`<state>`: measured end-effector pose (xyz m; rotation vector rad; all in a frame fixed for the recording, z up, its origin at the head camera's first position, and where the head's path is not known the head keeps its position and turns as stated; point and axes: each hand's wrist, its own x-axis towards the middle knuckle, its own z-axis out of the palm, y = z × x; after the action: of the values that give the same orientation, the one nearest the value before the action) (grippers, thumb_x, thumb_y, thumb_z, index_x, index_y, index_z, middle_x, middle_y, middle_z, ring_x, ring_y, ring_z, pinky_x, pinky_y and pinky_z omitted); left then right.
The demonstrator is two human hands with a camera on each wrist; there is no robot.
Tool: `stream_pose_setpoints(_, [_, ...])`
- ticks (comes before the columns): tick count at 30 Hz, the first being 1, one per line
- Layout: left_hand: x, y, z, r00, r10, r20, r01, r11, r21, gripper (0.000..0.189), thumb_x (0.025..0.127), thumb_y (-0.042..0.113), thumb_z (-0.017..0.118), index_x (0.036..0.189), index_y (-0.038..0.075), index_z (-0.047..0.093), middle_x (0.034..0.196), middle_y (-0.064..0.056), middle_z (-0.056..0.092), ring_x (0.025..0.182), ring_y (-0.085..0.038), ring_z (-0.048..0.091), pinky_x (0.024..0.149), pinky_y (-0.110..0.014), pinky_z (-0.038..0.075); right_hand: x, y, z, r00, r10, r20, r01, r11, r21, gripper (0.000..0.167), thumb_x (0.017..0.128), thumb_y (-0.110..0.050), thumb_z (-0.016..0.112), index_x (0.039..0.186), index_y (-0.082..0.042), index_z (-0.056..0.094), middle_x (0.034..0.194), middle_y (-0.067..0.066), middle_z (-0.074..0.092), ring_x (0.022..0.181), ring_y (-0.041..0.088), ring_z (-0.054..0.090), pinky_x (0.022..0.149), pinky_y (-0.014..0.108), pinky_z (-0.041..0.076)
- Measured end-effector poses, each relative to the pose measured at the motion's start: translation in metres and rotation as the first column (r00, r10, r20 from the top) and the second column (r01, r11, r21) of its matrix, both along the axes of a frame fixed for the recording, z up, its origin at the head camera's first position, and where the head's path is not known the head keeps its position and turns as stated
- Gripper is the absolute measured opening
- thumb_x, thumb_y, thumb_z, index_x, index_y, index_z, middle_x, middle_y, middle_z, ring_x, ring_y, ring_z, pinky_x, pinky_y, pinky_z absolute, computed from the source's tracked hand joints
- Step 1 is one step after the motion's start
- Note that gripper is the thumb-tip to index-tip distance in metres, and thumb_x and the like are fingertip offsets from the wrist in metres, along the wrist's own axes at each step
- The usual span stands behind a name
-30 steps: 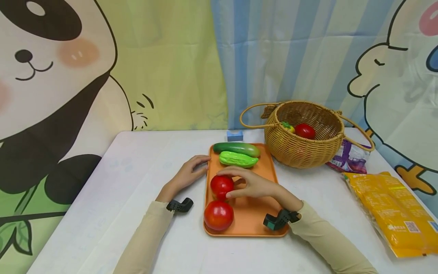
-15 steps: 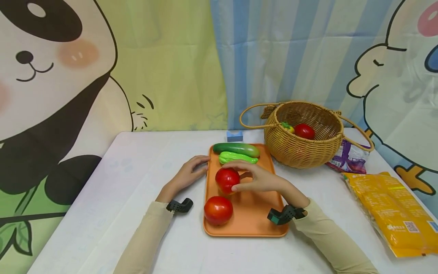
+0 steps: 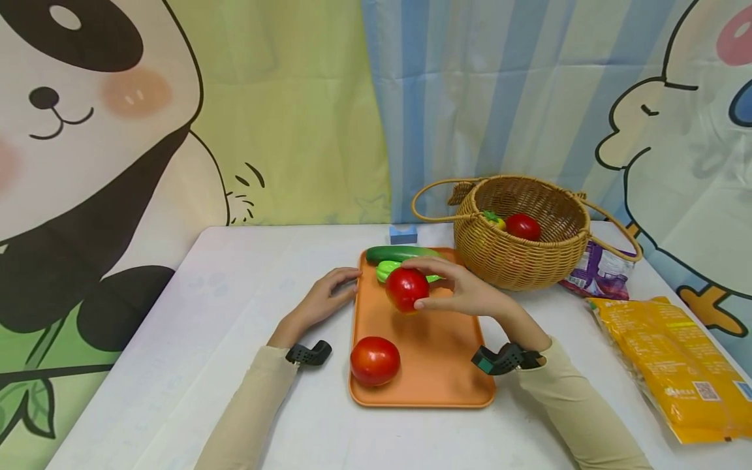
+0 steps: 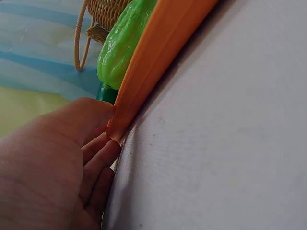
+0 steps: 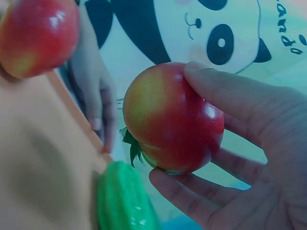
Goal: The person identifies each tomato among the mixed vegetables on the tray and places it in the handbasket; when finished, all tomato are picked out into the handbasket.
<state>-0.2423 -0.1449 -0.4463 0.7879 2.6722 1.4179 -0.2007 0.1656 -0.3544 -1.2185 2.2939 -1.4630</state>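
Observation:
My right hand (image 3: pixel 464 290) holds a glossy red tomato (image 5: pixel 175 120) between thumb and fingers, raised over the orange tray (image 3: pixel 435 365). Green leaves and a yellowish patch show on it in the right wrist view. A larger red fruit (image 3: pixel 375 361), like a tomato, sits at the tray's near left. At the tray's far end lie a dark green cucumber (image 3: pixel 399 253) and a light green ridged vegetable (image 4: pixel 122 48), partly hidden by the right hand in the head view. My left hand (image 3: pixel 323 300) rests on the table, its relaxed fingertips touching the tray's left side.
A wicker basket (image 3: pixel 517 261) with looped handles stands behind the tray's right corner, holding a red fruit (image 3: pixel 523 226) and a yellow one with a green top. A blue block (image 3: pixel 403 234), a purple packet (image 3: pixel 602 269) and a big yellow bag (image 3: pixel 675 365) lie around.
The right hand has lifted the tomato off the tray and carried it up, right and toward the far end. The larger red fruit shifted slightly. The left hand stays put.

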Motion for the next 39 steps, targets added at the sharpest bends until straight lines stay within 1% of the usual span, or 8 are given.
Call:
stream_pose_setpoints(2, [0.0,0.0,0.0,1.0,0.001,0.003,-0.001,1.0,0.0,0.038,0.097,0.019,0.062,0.133,0.006,0.059,0.139,-0.01,0.053,0.135,-0.027,0.044,0.115,-0.045,0.032,-0.001,0.004,0.003,1.0,-0.007,-0.007,0.007,1.0,-0.017,0.062,0.083,-0.004,0.076,0.139,-0.004,0.05,0.144,0.012,0.046,0.124,0.03,0.05,0.096,0.047,0.051])
stream_pose_setpoints(7, [0.0,0.0,-0.001,1.0,0.003,0.008,-0.003,1.0,-0.006,0.039,0.098,0.02,0.061,0.134,0.007,0.058,0.14,-0.009,0.053,0.135,-0.027,0.043,0.115,-0.045,0.032,-0.001,0.015,0.012,0.998,-0.056,0.004,0.056,0.998,-0.034,0.063,0.083,-0.001,0.075,0.141,-0.003,0.048,0.141,0.013,0.047,0.125,0.028,0.051,0.098,0.037,0.051])
stream_pose_setpoints(13, [-0.001,0.0,-0.001,1.0,0.005,0.01,-0.005,1.0,-0.012,0.039,0.097,0.021,0.062,0.134,0.008,0.058,0.14,-0.009,0.052,0.136,-0.026,0.043,0.115,-0.045,0.031,-0.002,0.028,0.019,0.996,-0.089,0.031,0.091,0.993,-0.077,0.064,0.085,0.002,0.072,0.143,-0.001,0.044,0.141,0.016,0.046,0.116,0.016,0.058,0.093,0.027,0.053])
stream_pose_setpoints(16, [-0.001,0.0,-0.001,1.0,0.004,0.007,-0.003,1.0,-0.01,0.039,0.097,0.02,0.062,0.134,0.007,0.058,0.14,-0.009,0.052,0.136,-0.026,0.043,0.115,-0.045,0.031,-0.003,0.034,0.022,0.993,-0.115,0.037,0.118,0.988,-0.094,0.064,0.085,0.002,0.072,0.143,-0.002,0.044,0.142,0.015,0.045,0.118,0.012,0.057,0.095,0.024,0.051])
stream_pose_setpoints(20, [-0.001,0.0,-0.001,1.0,-0.001,0.002,0.001,1.0,-0.006,0.038,0.097,0.019,0.062,0.134,0.007,0.058,0.14,-0.009,0.053,0.135,-0.027,0.043,0.115,-0.045,0.031,-0.003,0.041,0.024,0.988,-0.156,0.011,0.156,0.98,-0.126,0.064,0.084,0.005,0.072,0.142,0.0,0.045,0.144,0.015,0.044,0.122,0.008,0.054,0.097,0.023,0.049])
stream_pose_setpoints(24, [-0.001,0.0,-0.002,1.0,-0.002,-0.001,0.002,1.0,-0.003,0.039,0.097,0.018,0.062,0.134,0.007,0.058,0.14,-0.009,0.053,0.135,-0.027,0.043,0.115,-0.045,0.031,-0.004,0.048,0.027,0.982,-0.184,-0.033,0.175,0.969,-0.174,0.063,0.083,0.01,0.07,0.14,0.004,0.046,0.145,0.017,0.043,0.122,0.009,0.054,0.096,0.023,0.05])
stream_pose_setpoints(31, [-0.001,-0.001,-0.001,1.0,-0.007,-0.006,0.007,1.0,-0.001,0.038,0.097,0.019,0.062,0.134,0.007,0.058,0.14,-0.009,0.053,0.135,-0.027,0.044,0.115,-0.044,0.032,-0.006,0.059,0.032,0.961,-0.276,-0.021,0.26,0.926,-0.272,0.063,0.083,0.013,0.069,0.141,-0.001,0.048,0.141,0.002,0.05,0.121,0.009,0.055,0.096,0.02,0.048])
stream_pose_setpoints(39, [-0.001,-0.001,-0.002,1.0,-0.007,-0.018,0.007,1.0,0.0,0.038,0.097,0.019,0.062,0.133,0.007,0.059,0.139,-0.009,0.053,0.135,-0.026,0.044,0.115,-0.044,0.032,-0.006,0.068,0.037,0.934,-0.358,0.01,0.335,0.863,-0.378,0.063,0.082,0.016,0.067,0.14,-0.003,0.05,0.135,0.004,0.054,0.114,0.015,0.06,0.092,0.02,0.052])
